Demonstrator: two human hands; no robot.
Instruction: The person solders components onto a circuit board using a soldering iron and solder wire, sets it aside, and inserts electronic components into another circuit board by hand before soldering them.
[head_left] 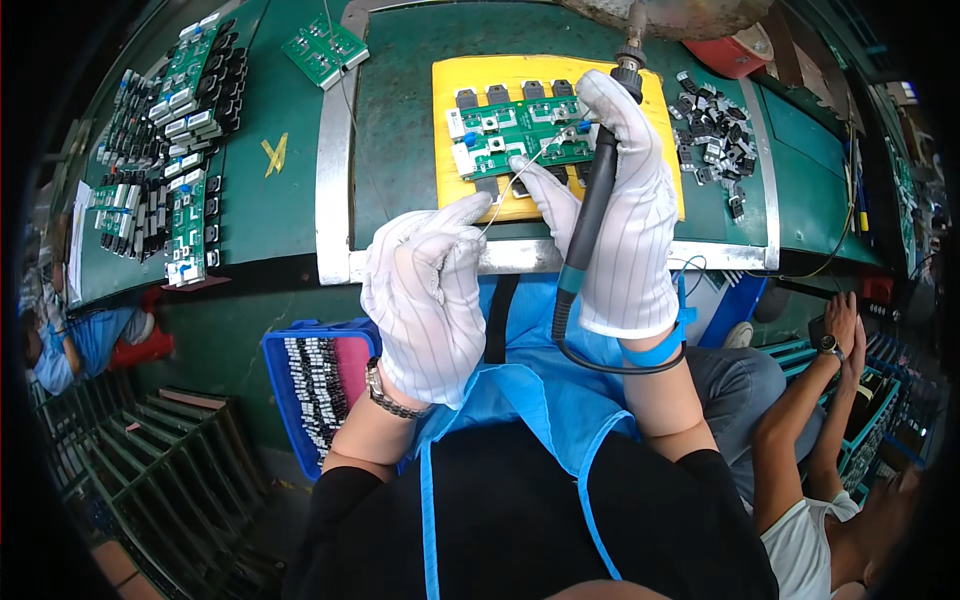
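Note:
A green circuit board (527, 117) with white and blue parts and a row of black transistors along its far edge lies on a yellow pad (456, 80). My right hand (640, 220), in a white striped glove, is wrapped round a black-handled soldering iron (597, 190). The iron's metal end points away from me, past the board, and its tip cannot be made out. My right thumb is by the board's near edge. My gloved left hand (425, 285) is closed on a thin solder wire (510, 188), which runs up over the board.
Loose black-and-silver components (712, 135) are heaped to the right, near a red reel (735, 52). Assembled boards (187, 215) stand at the left, with another board (325, 52) farther back. A blue bin (282, 400) holds parts below. Another person's hands (845, 325) are at right.

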